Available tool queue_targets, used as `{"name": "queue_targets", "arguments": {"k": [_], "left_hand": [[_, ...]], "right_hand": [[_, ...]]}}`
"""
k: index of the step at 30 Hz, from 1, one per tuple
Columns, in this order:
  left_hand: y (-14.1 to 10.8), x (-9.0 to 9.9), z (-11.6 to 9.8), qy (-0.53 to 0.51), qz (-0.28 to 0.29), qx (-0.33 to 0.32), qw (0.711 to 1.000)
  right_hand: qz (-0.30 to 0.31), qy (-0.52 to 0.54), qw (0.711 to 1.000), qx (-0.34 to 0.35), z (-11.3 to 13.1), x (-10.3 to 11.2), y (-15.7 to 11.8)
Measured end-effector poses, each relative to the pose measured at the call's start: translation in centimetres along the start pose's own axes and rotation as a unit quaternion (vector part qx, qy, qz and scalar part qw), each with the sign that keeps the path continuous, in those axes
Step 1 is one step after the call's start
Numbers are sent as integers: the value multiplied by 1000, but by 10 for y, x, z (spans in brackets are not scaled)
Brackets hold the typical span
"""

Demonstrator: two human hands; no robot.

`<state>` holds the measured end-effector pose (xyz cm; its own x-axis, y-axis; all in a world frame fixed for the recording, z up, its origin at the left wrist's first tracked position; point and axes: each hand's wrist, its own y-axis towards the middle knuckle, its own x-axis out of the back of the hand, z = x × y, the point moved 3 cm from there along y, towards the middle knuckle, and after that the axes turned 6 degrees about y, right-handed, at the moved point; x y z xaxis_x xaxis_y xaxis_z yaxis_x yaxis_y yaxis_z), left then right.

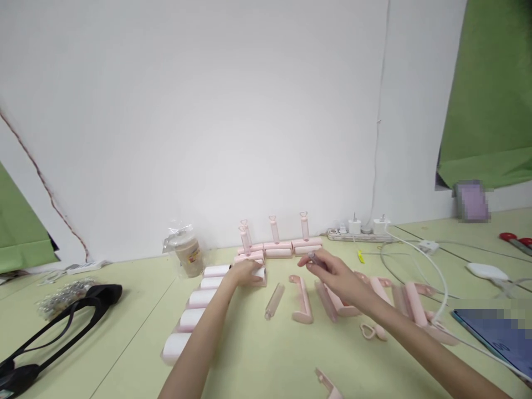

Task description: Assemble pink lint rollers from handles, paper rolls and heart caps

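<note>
My left hand (248,272) is closed around a white roll (261,272) on a pink base, at the front of the pink assembled pieces (277,249). In my right hand (326,268), the fingers pinch a small, greyish clear piece (315,258), raised over the table. Between and below the hands lie a clear pink tube (274,302) and a pink bracket (303,302). More pink parts (411,302) lie under and beyond my right forearm. Several white rolls (201,298) form a column left of my left forearm.
A bagged cup (190,255) stands at the back left, and black straps (66,321) lie at the left. A power strip (359,235) with white cables sits along the wall. A tablet (494,338) lies at the right; a pink bracket (328,385) is at the front edge.
</note>
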<state>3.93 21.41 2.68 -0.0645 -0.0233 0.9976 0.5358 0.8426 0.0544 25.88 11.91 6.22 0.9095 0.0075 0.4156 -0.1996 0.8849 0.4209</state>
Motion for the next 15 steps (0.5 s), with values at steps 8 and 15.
{"name": "queue_targets", "arguments": {"k": [8,15], "left_hand": [[-45,-10,-59,-48,-89,29,994],[-118,-52,-121,-145,91,32,985]], "right_hand": [[192,-83,978,8,13,-10,-25],[286,-240,928,7,-27,-67,-113]]}}
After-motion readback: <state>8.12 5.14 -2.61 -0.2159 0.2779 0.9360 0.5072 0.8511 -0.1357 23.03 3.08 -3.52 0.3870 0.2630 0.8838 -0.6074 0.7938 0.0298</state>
